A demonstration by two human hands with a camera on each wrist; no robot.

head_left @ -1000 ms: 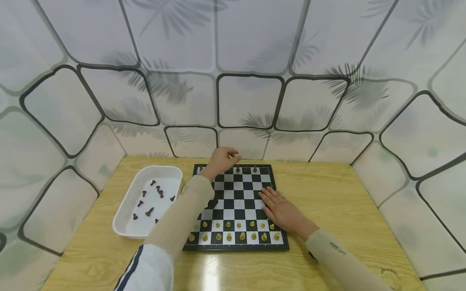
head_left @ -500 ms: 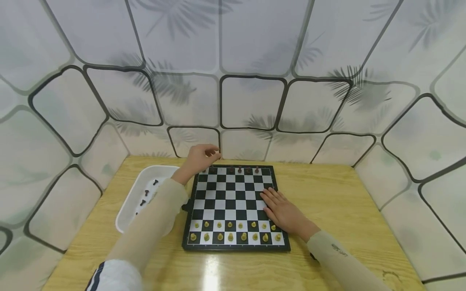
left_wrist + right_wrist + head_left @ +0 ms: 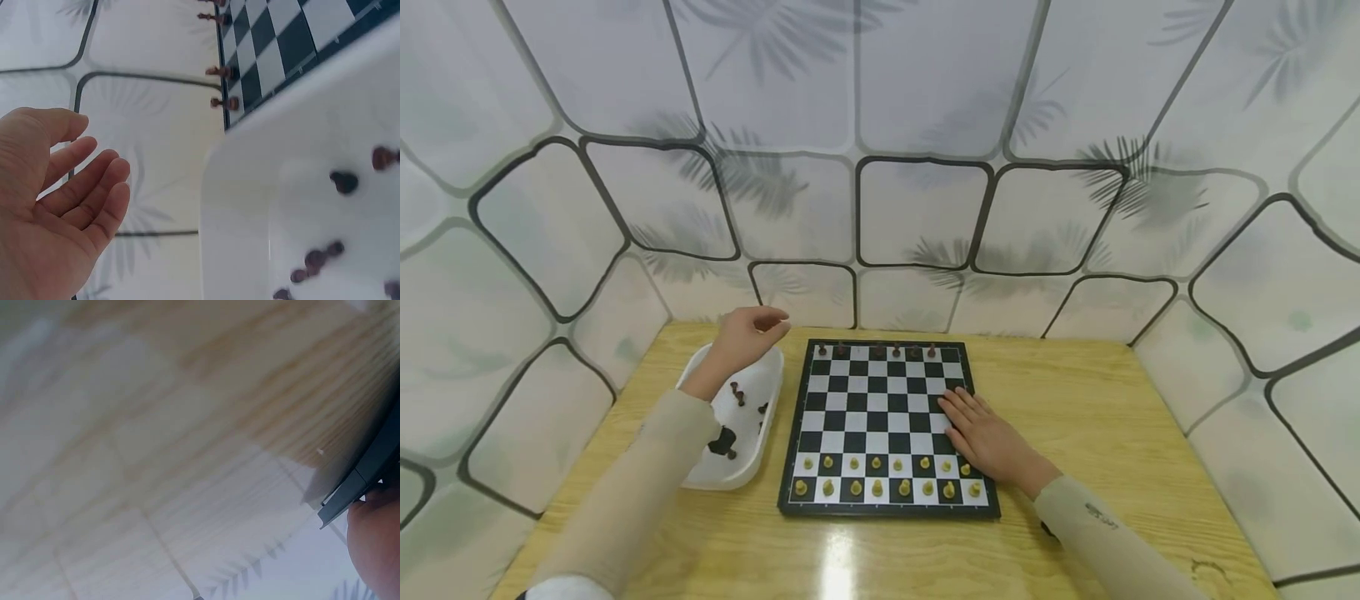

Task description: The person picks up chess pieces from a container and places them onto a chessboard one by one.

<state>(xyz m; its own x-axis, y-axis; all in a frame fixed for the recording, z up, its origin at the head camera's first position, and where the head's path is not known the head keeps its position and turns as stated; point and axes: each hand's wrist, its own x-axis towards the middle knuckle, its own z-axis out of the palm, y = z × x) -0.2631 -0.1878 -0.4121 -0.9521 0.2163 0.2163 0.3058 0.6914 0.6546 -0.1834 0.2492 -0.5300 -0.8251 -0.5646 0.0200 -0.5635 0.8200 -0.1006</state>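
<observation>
- A person sits at a wooden table (image 3: 1075,433) with a chessboard (image 3: 887,392) lying flat in front of them.
- The left hand (image 3: 741,333) hovers above the far end of a white tray (image 3: 758,454), which stands just left of the chessboard.
- The fingers (image 3: 94,187) of that hand are loose and slightly curved, palm showing, and hold nothing.
- Dark chess pieces (image 3: 737,393) lie scattered inside the tray, below the left hand.
- A row of dark pieces (image 3: 880,348) stands along the far edge of the chessboard.
- Two rows of light pieces (image 3: 887,475) stand along the near edge.
- The right hand (image 3: 985,437) rests flat, palm down, on the right side of the chessboard, fingers straight and spread a little, gripping nothing.
- The right hand's heel lies close to the light pieces at the near right corner.
- Pale wall panels with dark outlines and leaf shadows enclose the table.
</observation>
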